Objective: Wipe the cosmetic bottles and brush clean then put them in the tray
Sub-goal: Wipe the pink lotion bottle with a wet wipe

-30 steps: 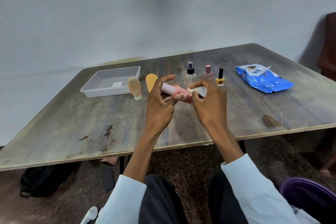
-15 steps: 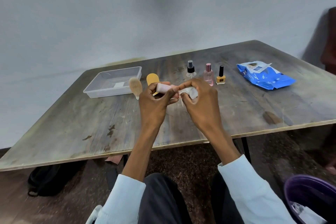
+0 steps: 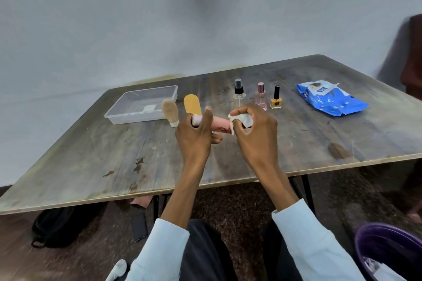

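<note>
Bottles first: the pink tube-shaped one (image 3: 218, 126) is up in the air over the counter (image 3: 91, 155), lying roughly sideways between both hands, so that's the one being cleaned right now; left hand (image 3: 194, 137) has its fingers (image 3: 206, 118) curled round the pale cap end, and the right hand (image 3: 253, 130) is pinching a crumpled white wipe (image 3: 242, 120) against the other end of it; looks to me like a wiping pass in mid-swing, though I can't say how clean it is from here. As for progress, I'd call it early days; the clear plastic tray (image 3: 121, 114) at the back left only shows a small whitish patch on its bottom, which could be a label, and none of the cosmetics are in it; the fluffy brush (image 3: 170, 112) stands on its base just beside the tray's near corner, with a tan oval thing (image 3: 193, 104) right next to it, partly hidden behind the left hand, can't tell what it is. Further right there's a row standing upright and apart from each other: a clear spray bottle (image 3: 239, 93), a pink perfume bottle (image 3: 261, 97) and a yellow nail polish (image 3: 276, 100); all look untouched to me. Blue wipes pack (image 3: 331, 100) sits well off to the right, flap open. So my guess: one item in hand, then the brush and three more bottles to wipe and load.
</note>
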